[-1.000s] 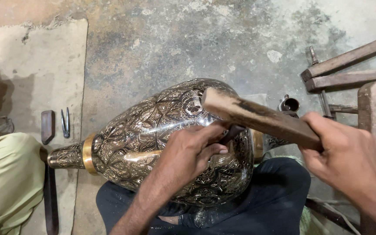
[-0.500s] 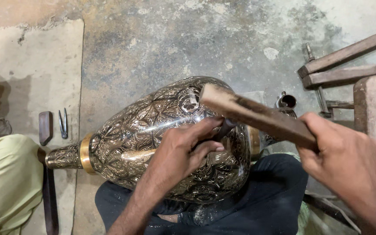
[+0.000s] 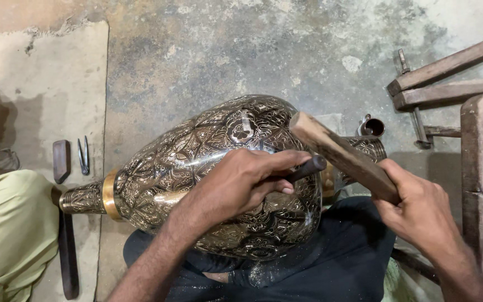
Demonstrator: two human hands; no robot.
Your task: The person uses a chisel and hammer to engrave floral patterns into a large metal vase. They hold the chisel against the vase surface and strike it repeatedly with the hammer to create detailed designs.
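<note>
A large engraved metal vase [image 3: 197,168] was laid on its side across the lap. A dark punch [image 3: 304,168] was gripped against it by the left hand [image 3: 236,187], and a wooden stick [image 3: 342,156] was clenched in the right hand [image 3: 420,215] just above. Farther off, small pliers [image 3: 84,155] lay on the floor.

One head-worn view — looking steeply down, close over the lap and the concrete floor [image 3: 208,50].

I see both forearms bare to the frame edge, no sleeves, gloves, rings or watch on left hand [image 3: 236,187] or right hand [image 3: 420,210]. Dark navy trousers [image 3: 336,263], dusted with fine glittering filings.
</note>
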